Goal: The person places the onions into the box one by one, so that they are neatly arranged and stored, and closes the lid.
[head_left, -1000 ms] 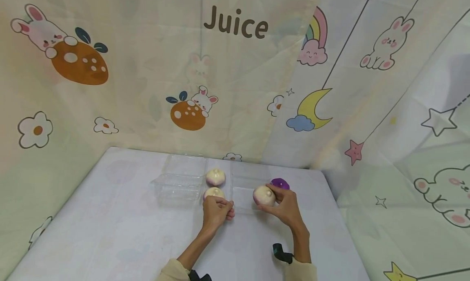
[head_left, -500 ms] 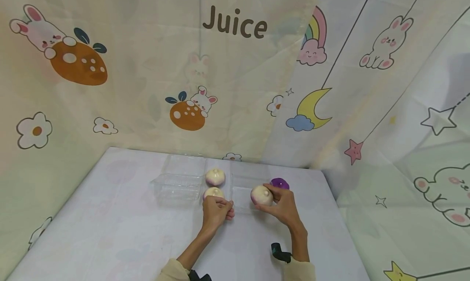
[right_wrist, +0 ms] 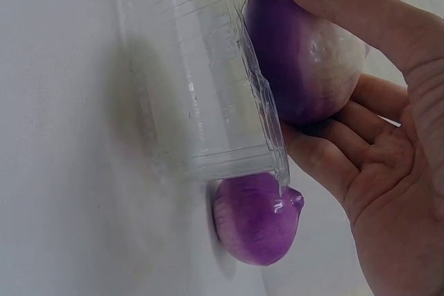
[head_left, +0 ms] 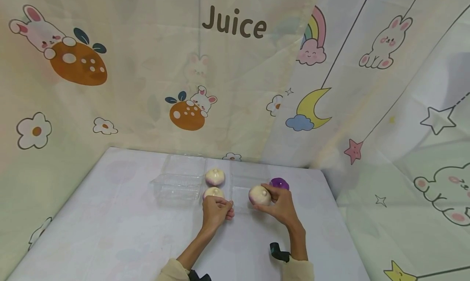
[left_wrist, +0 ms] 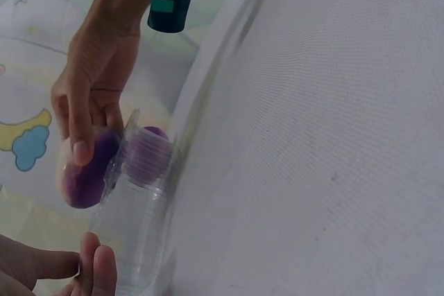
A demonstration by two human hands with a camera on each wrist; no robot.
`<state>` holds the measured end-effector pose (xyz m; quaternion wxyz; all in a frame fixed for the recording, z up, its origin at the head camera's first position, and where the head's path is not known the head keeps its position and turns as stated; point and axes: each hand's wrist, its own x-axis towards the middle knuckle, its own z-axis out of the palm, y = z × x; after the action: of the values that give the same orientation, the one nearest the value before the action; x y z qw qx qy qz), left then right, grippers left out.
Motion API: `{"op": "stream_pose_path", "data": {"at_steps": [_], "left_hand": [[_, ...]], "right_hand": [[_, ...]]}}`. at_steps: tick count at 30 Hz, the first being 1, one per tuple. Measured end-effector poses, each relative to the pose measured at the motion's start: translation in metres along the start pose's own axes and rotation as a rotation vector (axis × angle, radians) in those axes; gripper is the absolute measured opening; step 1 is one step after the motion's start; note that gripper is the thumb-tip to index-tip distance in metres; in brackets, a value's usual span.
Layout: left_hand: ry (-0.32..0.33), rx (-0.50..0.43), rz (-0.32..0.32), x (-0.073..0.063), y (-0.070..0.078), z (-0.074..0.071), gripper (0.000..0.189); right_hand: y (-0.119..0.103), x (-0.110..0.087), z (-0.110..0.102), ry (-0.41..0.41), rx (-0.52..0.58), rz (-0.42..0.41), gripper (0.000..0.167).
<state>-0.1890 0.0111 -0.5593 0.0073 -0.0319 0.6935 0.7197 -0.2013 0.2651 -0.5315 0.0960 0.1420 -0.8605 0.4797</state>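
A white-and-purple onion (head_left: 260, 195) is gripped by my right hand (head_left: 280, 203), thumb on one side and fingers on the other. It hangs over the near part of an open clear plastic container (right_wrist: 201, 95), its purple end by the rim in the right wrist view. My left hand (head_left: 216, 209) has thumb and fingers curled together at that container's left edge, pinching it; in the left wrist view the fingertips (left_wrist: 104, 268) meet right at the clear plastic. Two more pale onions, one far (head_left: 215, 177) and one near (head_left: 213, 191), sit left of it, the near one partly behind my left hand.
A purple onion (head_left: 280, 183) rests on the white table (head_left: 110, 232) beyond my right hand, beside the container's right side. Another open clear plastic container (head_left: 180, 187) stands at the left. Printed curtains (head_left: 147, 69) enclose the table's back and sides.
My right hand has shifted slightly left with the onion, further over the container. The left hand and the other onions have stayed in place.
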Motion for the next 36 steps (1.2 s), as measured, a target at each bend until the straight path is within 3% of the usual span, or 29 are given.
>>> {"op": "stream_pose_path", "data": {"at_steps": [36], "left_hand": [[0.006, 0.017, 0.012, -0.001, -0.001, 0.001, 0.015]], "right_hand": [[-0.002, 0.011, 0.016, -0.042, -0.007, 0.001, 0.075]]}}
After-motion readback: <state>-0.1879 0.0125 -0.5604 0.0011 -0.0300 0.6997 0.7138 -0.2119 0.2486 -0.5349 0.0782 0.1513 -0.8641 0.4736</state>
